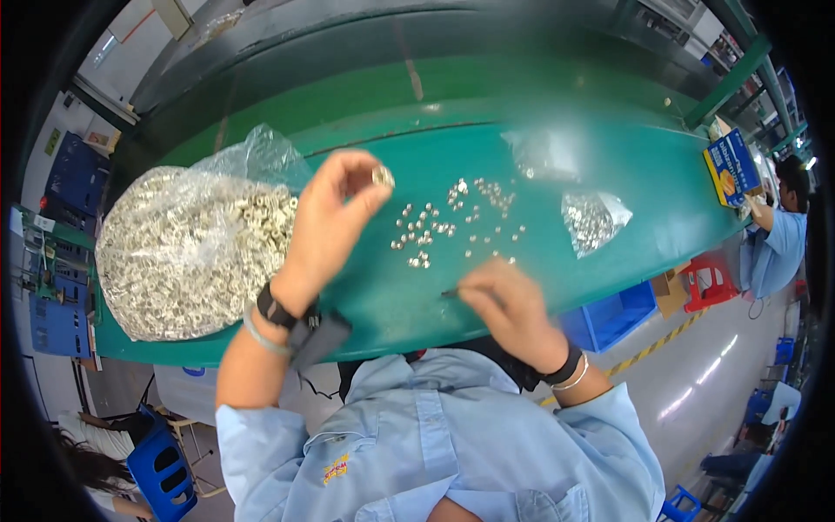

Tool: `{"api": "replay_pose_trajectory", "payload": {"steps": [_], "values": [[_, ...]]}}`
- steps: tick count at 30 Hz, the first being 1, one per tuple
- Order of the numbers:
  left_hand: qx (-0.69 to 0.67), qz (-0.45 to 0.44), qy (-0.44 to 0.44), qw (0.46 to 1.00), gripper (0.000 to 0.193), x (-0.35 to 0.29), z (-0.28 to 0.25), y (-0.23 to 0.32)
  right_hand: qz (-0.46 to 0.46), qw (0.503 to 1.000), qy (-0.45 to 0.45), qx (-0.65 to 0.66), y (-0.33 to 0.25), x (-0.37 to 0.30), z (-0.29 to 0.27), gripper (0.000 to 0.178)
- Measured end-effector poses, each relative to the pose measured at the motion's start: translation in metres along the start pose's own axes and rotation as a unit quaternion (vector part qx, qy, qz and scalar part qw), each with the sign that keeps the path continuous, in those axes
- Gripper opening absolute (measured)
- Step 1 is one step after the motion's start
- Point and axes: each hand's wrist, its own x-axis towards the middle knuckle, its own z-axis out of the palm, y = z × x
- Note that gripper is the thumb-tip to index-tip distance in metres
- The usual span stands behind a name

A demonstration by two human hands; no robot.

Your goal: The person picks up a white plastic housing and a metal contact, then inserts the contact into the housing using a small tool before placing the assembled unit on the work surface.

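Note:
My left hand (335,213) is raised over the green table, thumb and fingers closed on a small pale metal ring-shaped part (383,177). To its right, lower over the table, my right hand (511,309) pinches a small dark thin piece (450,293), too small to name. Between and beyond the hands lie several small shiny metal pieces (424,230), scattered loose on the tabletop. Left of my left hand rests a large clear plastic bag (174,248), full of pale metal parts like those rings, with its mouth open toward my hand.
At the right of the green table (391,322) lie a clear bag of shiny pieces (594,222) and another clear bag (544,158) behind it. A blue bin (609,317) stands below the table edge. A blue-and-yellow box (732,170) and another person (777,235) are far right.

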Motion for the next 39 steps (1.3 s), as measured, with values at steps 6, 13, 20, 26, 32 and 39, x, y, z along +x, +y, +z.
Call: {"api": "replay_pose_trajectory", "payload": {"steps": [6,13,20,26,32,39], "values": [[0.231,0.095,0.030,0.968,0.017,0.146,0.002,-0.051,0.022,0.998,-0.030,0.043,0.015,-0.009,0.009,0.009],[0.278,0.042,-0.018,0.960,0.019,0.227,0.012,-0.127,0.033,0.996,-0.047,0.074,0.023,-0.010,0.008,0.012],[0.360,0.115,0.003,0.926,0.031,0.220,-0.003,-0.123,0.034,0.992,-0.078,0.091,0.026,-0.003,0.005,0.014],[0.268,0.070,-0.110,0.955,0.022,0.145,-0.041,0.011,0.041,0.996,-0.044,0.064,0.025,-0.007,0.008,0.013],[0.444,0.037,-0.149,0.883,0.015,-0.001,-0.095,0.022,0.008,0.999,-0.019,0.041,0.020,-0.011,0.010,0.013],[0.629,0.100,-0.160,0.754,0.017,-0.040,-0.092,-0.016,0.053,0.998,-0.006,0.040,0.012,-0.017,0.013,0.011]]}}
